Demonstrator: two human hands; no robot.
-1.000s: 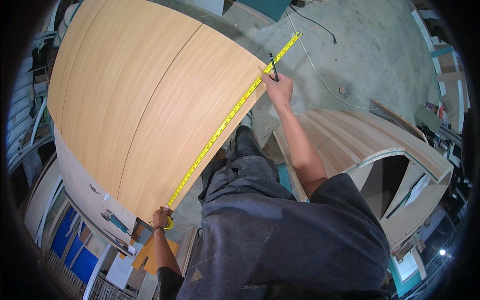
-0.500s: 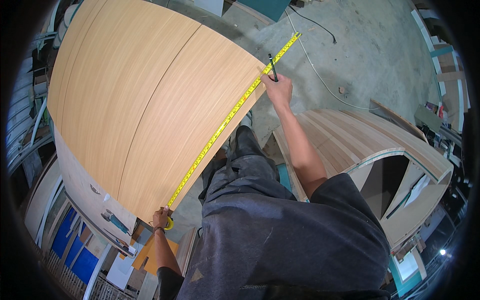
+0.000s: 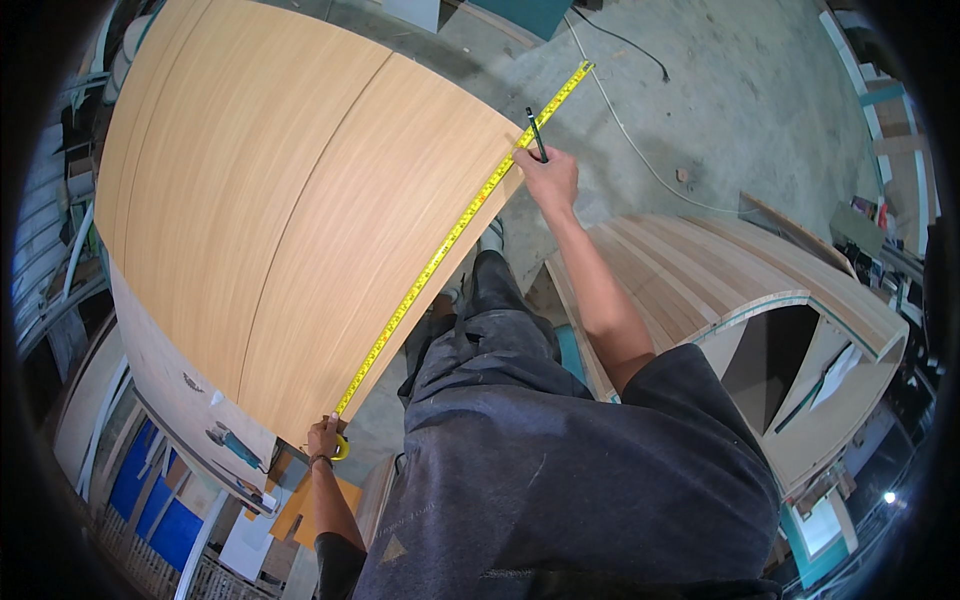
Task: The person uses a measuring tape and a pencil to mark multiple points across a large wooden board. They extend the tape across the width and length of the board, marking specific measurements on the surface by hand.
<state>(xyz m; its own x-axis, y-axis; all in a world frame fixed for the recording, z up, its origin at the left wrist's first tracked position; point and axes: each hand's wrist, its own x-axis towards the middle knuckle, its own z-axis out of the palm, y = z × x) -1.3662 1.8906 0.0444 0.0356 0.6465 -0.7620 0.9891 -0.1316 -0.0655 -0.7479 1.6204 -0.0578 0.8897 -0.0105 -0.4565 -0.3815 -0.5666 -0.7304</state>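
A large light-wood veneered panel (image 3: 280, 200) lies flat in front of me. Along its right edge runs a yellow tape measure (image 3: 450, 235), stretched from the near corner to past the far corner. My left hand (image 3: 324, 440) grips the tape's yellow case at the near corner. At the far end, my right hand (image 3: 548, 176) rests on the panel's edge. It holds a dark pencil (image 3: 537, 134) with its tip at the tape.
A curved wooden cabinet piece (image 3: 740, 290) with an opening stands at my right on the concrete floor (image 3: 740, 110). A white cable (image 3: 640, 150) and a black cable trail across the floor. A power tool (image 3: 232, 447) and blue boards lie below the panel's near edge.
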